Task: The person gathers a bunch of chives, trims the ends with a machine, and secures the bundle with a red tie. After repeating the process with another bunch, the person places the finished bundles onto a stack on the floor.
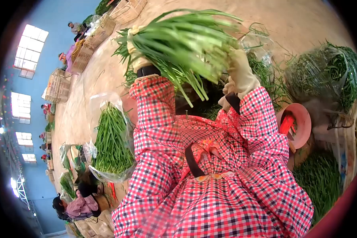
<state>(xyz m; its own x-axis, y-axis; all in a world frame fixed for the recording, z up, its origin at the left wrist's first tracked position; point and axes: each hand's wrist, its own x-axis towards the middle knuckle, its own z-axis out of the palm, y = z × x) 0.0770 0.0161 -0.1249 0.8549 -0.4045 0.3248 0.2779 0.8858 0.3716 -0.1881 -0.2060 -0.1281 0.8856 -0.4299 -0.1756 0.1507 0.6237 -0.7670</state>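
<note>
A large bunch of long green stalks [182, 43] spans the space between my two gloved hands, partly smeared by motion. My left hand [137, 51], in a pale glove, is wrapped round the bunch at its left side. At the right end, my right hand [240, 71], gloved too, is against the stalks; its fingertips are partly hidden by the leaves. Both arms wear red checked sleeves. Loose green stalks lie beneath and behind the right hand.
A clear bag of green stalks [113, 139] lies at left. On the right are a pink bucket [301, 127], a bulging bag of greens [325, 75] and a crate of greens [319, 178]. Another person [81, 204] sits lower left; wicker baskets [57, 85] line the wall.
</note>
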